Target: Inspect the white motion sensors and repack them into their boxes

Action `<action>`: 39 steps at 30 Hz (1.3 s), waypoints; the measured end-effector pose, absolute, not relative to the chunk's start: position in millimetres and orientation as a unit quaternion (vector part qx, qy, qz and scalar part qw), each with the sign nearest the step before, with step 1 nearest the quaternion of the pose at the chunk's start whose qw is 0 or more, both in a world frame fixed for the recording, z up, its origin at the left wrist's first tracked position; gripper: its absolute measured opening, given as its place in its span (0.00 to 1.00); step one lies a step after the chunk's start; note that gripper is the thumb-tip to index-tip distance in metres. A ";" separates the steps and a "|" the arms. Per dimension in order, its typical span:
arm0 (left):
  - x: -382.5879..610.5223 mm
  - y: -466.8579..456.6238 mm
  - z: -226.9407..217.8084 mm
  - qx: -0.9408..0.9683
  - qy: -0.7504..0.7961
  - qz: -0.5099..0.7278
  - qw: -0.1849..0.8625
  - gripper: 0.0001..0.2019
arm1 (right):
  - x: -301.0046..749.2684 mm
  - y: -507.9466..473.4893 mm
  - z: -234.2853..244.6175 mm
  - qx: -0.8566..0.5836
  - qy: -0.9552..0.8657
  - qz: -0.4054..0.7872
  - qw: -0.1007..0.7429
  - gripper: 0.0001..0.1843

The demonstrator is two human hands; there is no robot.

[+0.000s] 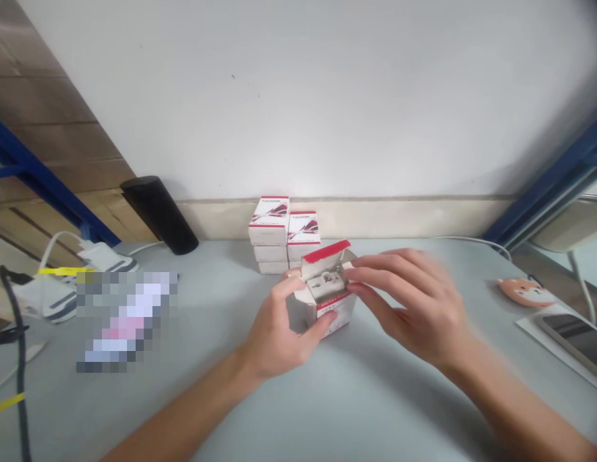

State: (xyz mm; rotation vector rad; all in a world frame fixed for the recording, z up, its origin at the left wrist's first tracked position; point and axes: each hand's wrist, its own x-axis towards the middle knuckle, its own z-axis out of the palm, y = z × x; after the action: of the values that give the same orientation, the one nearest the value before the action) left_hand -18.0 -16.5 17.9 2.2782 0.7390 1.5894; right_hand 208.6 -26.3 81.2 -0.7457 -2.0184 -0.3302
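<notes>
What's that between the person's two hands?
In the head view, an open white carton with a red-edged flap sits between the left hand and right hand, a white fitting visible inside.

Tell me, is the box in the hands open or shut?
Open: the red-edged lid of the small white box stands up, and a white part shows inside, between the left hand and right hand.

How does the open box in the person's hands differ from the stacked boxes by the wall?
The open box has its red-edged flap raised, showing a white item inside, while the stacked boxes look closed. The open box is tilted and held up by the left hand, with the right hand at its top, while the stacked boxes sit untouched in two low piles. Both are white card boxes with red trim.
</notes>
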 end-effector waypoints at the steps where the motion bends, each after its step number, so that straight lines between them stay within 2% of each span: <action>1: -18.3 -16.3 17.7 0.785 0.253 0.549 0.132 0.33 | 208.0 -22.8 78.0 -0.310 -0.820 -0.132 0.462 0.15; 6: -19.5 -15.6 17.9 0.786 0.245 0.551 0.135 0.35 | 207.1 -12.8 70.0 -0.317 -0.816 -0.073 0.477 0.13; 12: -18.8 -17.6 21.1 0.789 0.252 0.544 0.134 0.34 | 211.0 -15.9 71.6 -0.333 -0.831 -0.027 0.444 0.10; 17: -20.1 -20.0 23.5 0.791 0.275 0.531 0.129 0.34 | 212.3 -16.2 68.6 -0.322 -0.830 -0.001 0.455 0.16; 21: -24.8 -22.6 30.5 0.809 0.300 0.484 0.148 0.39 | 211.4 -13.5 61.5 -0.358 -0.791 0.094 0.487 0.19; 27: -32.5 -24.0 38.3 0.830 0.317 0.412 0.203 0.28 | 207.9 -13.2 57.2 -0.346 -0.799 0.178 0.459 0.09; 33: -30.1 -23.4 36.7 0.829 0.304 0.428 0.190 0.26 | 201.2 -16.5 56.3 -0.325 -0.765 0.219 0.510 0.02; 37: -25.3 -20.5 28.1 0.807 0.289 0.477 0.194 0.26 | 202.5 -13.6 46.0 -0.310 -0.758 0.200 0.538 0.16; 39: -23.1 -18.0 21.9 0.784 0.256 0.527 0.204 0.30 | 203.5 -11.6 44.9 -0.310 -0.761 0.191 0.538 0.16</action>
State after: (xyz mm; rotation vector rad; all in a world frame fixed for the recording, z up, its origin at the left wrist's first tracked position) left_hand -23.1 -18.0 21.9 2.1868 0.7153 1.4701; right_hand 203.5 -11.6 44.9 -0.7380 -1.8099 0.4534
